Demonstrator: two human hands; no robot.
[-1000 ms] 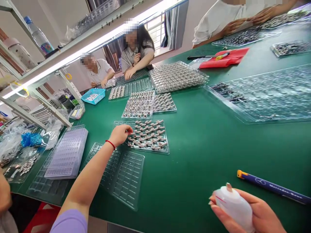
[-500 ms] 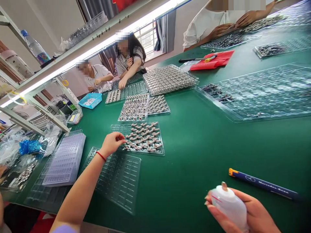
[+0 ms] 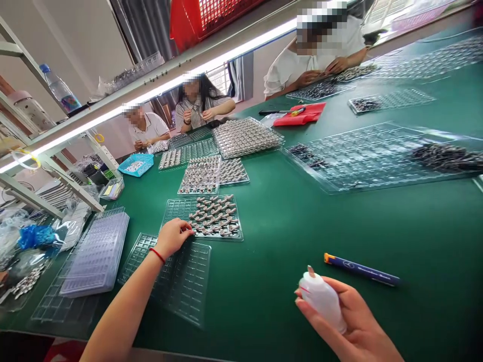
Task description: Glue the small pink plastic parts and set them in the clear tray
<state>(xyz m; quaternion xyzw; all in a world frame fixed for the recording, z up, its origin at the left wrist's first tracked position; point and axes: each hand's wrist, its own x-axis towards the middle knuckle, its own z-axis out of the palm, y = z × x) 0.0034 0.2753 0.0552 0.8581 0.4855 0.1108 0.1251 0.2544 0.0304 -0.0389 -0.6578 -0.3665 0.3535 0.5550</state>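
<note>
My left hand (image 3: 174, 238), with a red cord at the wrist, reaches to the near side of a clear plastic tray (image 3: 177, 207). Its fingertips are pinched together beside the lowest row of small metal parts (image 3: 213, 216); whatever lies between them is too small to make out. The parts fill the tray's right portion in slanting rows. In my right hand (image 3: 352, 317) is a white plastic bottle (image 3: 322, 300) with a brownish tip, leaning to the left. Beyond that hand a dark blue pen-like tool (image 3: 362, 270) with an orange end lies on the table.
Under my left forearm lies a second clear tray (image 3: 188, 281). Stacked trays (image 3: 96, 256) stand further left. Filled trays (image 3: 247, 137) and a blue basket (image 3: 136, 165) sit further back. A large tray (image 3: 362, 156) holds dark parts at right. Several co-workers sit across the green table (image 3: 271, 226).
The view has swung to the right, so most things sit further left. My left fingertips are now lower along the tray's parts. My right hand still holds the bottle.
</note>
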